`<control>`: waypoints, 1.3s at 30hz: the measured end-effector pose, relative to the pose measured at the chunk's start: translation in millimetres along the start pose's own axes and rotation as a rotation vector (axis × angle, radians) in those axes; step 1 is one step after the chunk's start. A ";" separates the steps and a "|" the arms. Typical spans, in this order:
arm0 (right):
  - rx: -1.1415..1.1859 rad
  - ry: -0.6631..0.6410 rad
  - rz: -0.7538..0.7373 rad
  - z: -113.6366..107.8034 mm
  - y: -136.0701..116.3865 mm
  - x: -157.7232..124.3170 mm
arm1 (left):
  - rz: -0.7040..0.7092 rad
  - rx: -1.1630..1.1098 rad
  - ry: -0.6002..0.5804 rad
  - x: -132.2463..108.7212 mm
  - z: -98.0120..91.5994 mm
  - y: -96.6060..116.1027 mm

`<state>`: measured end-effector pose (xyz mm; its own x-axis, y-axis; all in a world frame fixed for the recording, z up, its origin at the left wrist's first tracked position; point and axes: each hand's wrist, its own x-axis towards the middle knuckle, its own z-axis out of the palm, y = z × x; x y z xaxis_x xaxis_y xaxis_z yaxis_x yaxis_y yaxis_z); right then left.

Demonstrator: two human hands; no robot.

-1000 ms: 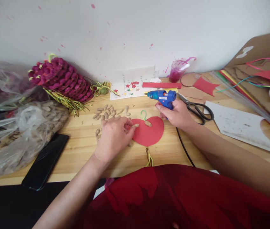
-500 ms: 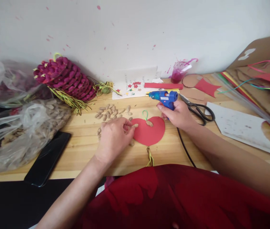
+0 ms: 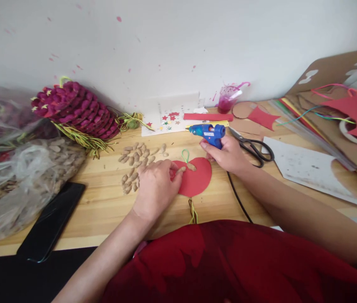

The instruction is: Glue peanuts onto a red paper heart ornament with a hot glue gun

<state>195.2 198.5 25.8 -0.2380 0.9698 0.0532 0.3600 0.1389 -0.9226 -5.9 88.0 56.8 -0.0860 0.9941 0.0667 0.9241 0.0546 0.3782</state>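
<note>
My left hand (image 3: 159,185) pinches a peanut (image 3: 181,170) over the left half of a red paper heart (image 3: 197,181). Another peanut (image 3: 191,167) lies on the heart at its top notch, just below a green loop (image 3: 185,155). Yellow and dark threads (image 3: 193,212) hang from the heart's lower tip. In my right hand (image 3: 227,153) is a blue glue gun (image 3: 210,134), its nozzle pointing left above the heart. Its black cord (image 3: 239,200) runs down toward me. Loose peanuts (image 3: 136,155) are spread left of the heart, partly hidden by my left hand.
Plastic bags of peanuts (image 3: 48,168) and a black phone (image 3: 52,221) are at the left. A purple peanut ornament (image 3: 80,109) leans on the wall. Behind the heart are star stickers (image 3: 168,118) and a cup of purple liquid (image 3: 227,101). Scissors (image 3: 257,149) lie right of my right hand.
My left hand has brought its peanut further in over the heart, closer to the peanut at the notch. The glue gun stays in my right hand; the whole view has shifted slightly.
</note>
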 end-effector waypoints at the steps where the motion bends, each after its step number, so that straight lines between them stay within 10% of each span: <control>1: 0.001 0.002 -0.001 0.0 -0.1 0.0 | -0.002 0.009 0.002 1.1 0.1 0.8; 16: -0.008 -0.001 -0.020 -1.1 -2.8 -0.8 | 0.035 -0.047 0.049 4.0 2.8 -7.0; 30: 0.086 0.000 0.044 -0.4 3.1 0.2 | 0.087 0.056 0.250 -17.6 -35.7 -104.5; 39: 0.088 -0.003 0.038 0.5 4.1 0.6 | 0.066 -0.190 0.216 -43.7 -27.5 -112.0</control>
<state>196.0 199.5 21.9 -0.2288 0.9733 0.0166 0.2885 0.0841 -0.9538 -115.8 35.8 37.0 -0.1245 0.9507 0.2841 0.8459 -0.0479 0.5311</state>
